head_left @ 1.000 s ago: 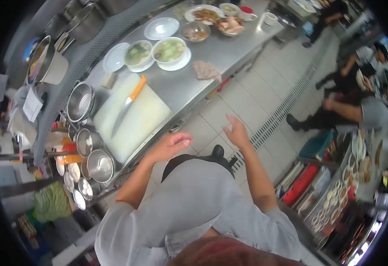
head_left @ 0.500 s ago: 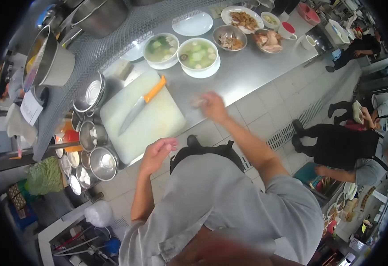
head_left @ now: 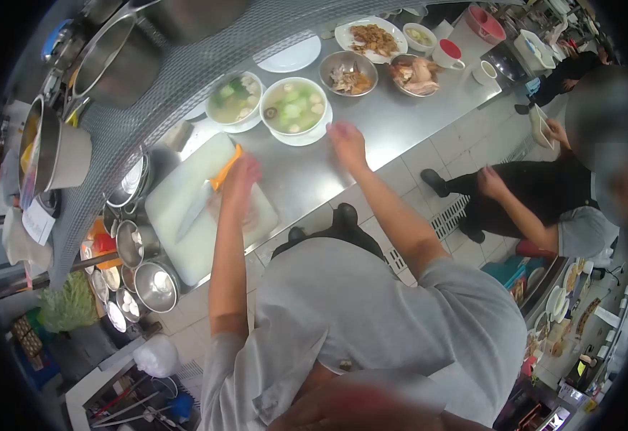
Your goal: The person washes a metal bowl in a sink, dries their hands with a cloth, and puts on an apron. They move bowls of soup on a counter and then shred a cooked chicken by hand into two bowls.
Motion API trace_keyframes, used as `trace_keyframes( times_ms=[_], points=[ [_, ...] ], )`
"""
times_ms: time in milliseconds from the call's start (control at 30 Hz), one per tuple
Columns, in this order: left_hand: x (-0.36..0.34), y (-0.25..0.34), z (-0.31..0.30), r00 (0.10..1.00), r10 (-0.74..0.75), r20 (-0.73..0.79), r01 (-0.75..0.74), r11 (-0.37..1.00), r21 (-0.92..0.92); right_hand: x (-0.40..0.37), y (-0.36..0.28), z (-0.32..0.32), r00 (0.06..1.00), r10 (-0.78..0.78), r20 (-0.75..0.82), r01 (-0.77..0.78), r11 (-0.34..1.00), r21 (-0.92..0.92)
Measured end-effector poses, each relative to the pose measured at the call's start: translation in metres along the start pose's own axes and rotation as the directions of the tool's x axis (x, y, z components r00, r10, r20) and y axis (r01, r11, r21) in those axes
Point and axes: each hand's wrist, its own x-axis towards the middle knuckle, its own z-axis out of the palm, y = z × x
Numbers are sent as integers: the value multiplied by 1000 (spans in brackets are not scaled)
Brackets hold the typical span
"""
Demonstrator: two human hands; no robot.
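Observation:
My left hand [head_left: 242, 177] is over the right side of the white cutting board [head_left: 206, 161], smeared by motion, its fingers beside the orange handle of a knife [head_left: 197, 208]. The knife's blade lies flat on the board, pointing toward its lower left. My right hand [head_left: 347, 147] is at the counter's near side, fingers curled together, fingertips right at the edge of a white saucer [head_left: 317, 135]. On that saucer stands a white bowl of soup [head_left: 294, 108] with green pieces and pale balls. A second soup bowl [head_left: 233, 99] stands to its left.
Metal bowls of cooked meat [head_left: 348, 74] and chicken [head_left: 414, 75] stand toward the right, near a plate of browned food [head_left: 371, 39] and a red-topped cup [head_left: 448, 54]. Small metal bowls [head_left: 156, 286] cluster left of the board. A co-worker [head_left: 536, 194] stands at the right.
My left hand has moved up over the board to the knife handle. My right hand has shifted toward the soup bowl's saucer. The co-worker has come closer, and the view has shifted slightly.

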Motion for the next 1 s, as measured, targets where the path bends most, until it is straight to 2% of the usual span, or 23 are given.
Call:
trace_keyframes(
  times_ms=[67, 167, 200, 300, 600, 800, 833, 900, 1000],
  points=[
    [44, -1, 21, 990, -111, -84, 112, 994, 10, 50, 21, -8, 999, 22, -37, -19, 998, 62],
    [104, -18, 26, 970, -187, -157, 196, 980, 40, 93, 25, -5, 979, 122, 166, -160, 959, 235],
    [124, -32, 10, 983, -180, -39, 181, 983, 16, 92, 19, -1, 987, 98, 129, -123, 971, 206],
    [128, -16, 32, 973, -220, -74, 199, 954, -223, 91, -6, -9, 975, 81, 206, -118, 978, 174],
    [126, -6, 51, 986, -162, -34, 150, 961, -234, 100, 11, -7, 981, 40, 191, -101, 942, 321],
    [119, -12, 54, 982, -184, 48, 190, 960, -203, 87, 23, -22, 993, 15, 115, -38, 979, 202],
    [116, -15, 57, 980, -191, 56, 198, 960, -197, 81, 24, -29, 992, 22, 122, -50, 972, 231],
    [111, -25, 63, 976, -183, 121, 204, 961, -186, 70, 25, -46, 990, 32, 140, -72, 955, 287],
    [102, -37, 78, 959, -171, 224, 215, 958, -190, 52, 22, -72, 990, 124, 66, -139, 935, 327]
  ],
)
